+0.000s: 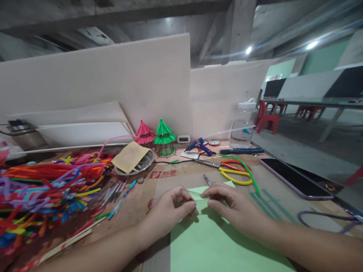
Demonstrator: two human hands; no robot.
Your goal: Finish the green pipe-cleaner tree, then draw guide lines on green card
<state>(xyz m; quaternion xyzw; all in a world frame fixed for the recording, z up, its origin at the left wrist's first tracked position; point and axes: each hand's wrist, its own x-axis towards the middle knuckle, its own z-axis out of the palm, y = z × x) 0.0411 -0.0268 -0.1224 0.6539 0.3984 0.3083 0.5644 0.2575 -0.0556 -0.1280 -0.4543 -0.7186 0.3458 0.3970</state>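
A light green sheet of paper (224, 247) lies in front of me on the cardboard-covered table. Over its upper part, a small clear ruler-like piece (195, 195) spans the gap between my two hands. My left hand (176, 206) has its fingers curled and closed on the left end of this piece. At the other end, the fingertips of my right hand (227, 202) pinch it. A pen (207, 180) sticks out from behind the right hand's fingers, its lower part mostly hidden by them.
Colourful pipe cleaners (56, 189) pile up at left, beside pens (123, 200). Behind stand two small pagodas, pink (145, 132) and green (165, 138), and a glue gun (200, 146). Scissors (236, 174), a phone (295, 177) and a clear bottle (242, 126) are at right.
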